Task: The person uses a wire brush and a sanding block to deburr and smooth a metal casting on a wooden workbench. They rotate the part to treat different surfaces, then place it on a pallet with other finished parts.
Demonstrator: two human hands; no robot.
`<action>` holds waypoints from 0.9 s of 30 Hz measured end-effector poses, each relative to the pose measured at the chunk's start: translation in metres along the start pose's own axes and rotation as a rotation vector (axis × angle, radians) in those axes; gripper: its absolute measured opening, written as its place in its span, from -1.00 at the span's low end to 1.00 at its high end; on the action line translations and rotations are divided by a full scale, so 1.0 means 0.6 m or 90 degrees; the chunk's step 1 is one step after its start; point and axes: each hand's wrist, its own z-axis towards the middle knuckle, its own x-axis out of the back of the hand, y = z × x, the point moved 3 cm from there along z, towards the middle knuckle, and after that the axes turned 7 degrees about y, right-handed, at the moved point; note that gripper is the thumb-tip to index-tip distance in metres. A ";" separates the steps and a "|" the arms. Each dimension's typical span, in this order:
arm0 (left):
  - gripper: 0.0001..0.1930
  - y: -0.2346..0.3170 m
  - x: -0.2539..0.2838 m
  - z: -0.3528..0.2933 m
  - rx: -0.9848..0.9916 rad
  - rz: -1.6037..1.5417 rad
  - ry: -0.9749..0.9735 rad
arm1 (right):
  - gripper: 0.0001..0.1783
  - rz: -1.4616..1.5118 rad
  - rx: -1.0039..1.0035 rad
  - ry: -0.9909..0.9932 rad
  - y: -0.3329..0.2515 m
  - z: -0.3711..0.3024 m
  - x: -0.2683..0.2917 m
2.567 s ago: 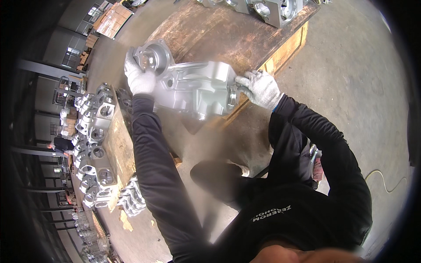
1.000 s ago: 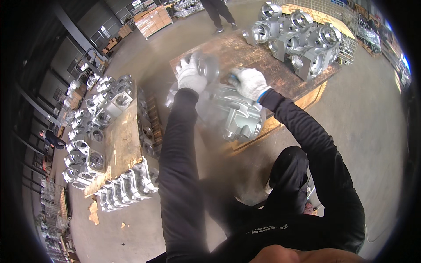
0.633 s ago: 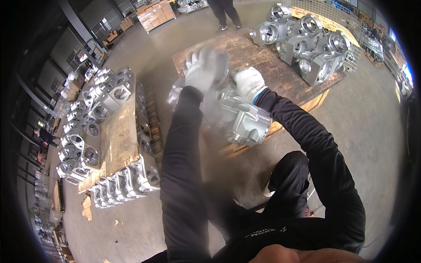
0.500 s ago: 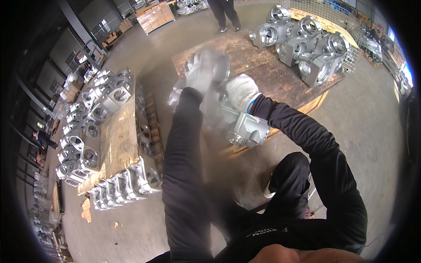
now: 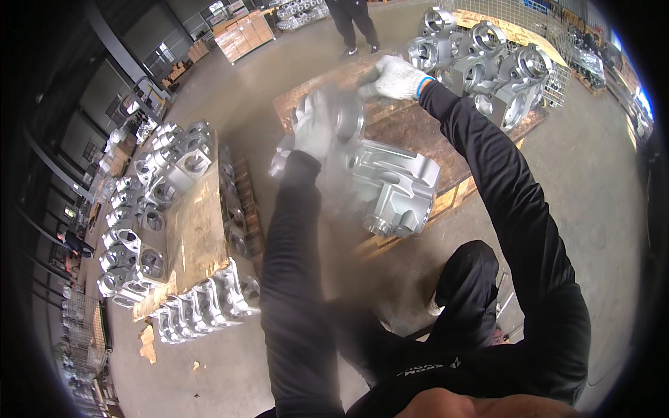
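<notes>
A silver metal casting [image 5: 401, 182] with a round ring opening and a ribbed, boxy body lies at the near side of the wooden table [image 5: 446, 139]. My left hand [image 5: 311, 127], in a white knit glove, is at the casting's left side, gripping it beside the ring. A hazy patch in the picture blurs these fingers and part of the casting. My right hand [image 5: 398, 78], also gloved in white, hovers past the casting over the table's far part. Its thumb stands apart from the fingers, and nothing shows in it.
Several similar castings [image 5: 481, 70] stand at the table's far right, before a wire mesh crate [image 5: 519, 24]. To my left, a pallet [image 5: 198, 223] carries rows of castings with a wooden board. A person [image 5: 354, 24] stands beyond the table. Boxes [image 5: 244, 36] are stacked farther back.
My right hand has lifted off the casting and moved away from me, baring the casting's ribbed body. The left hand stays beside the ring. The view has shifted slightly.
</notes>
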 end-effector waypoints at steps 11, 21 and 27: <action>-0.43 0.058 0.026 -0.013 -0.031 -0.034 0.068 | -0.60 -0.058 -0.030 -0.013 0.123 -0.084 -0.202; -0.54 0.108 -0.013 -0.033 -0.011 0.135 0.308 | -0.21 0.401 -0.246 -0.035 0.247 -0.221 -0.153; -0.58 0.099 0.011 -0.031 -0.041 0.070 0.279 | -0.28 0.484 -0.240 -0.100 0.182 -0.301 -0.184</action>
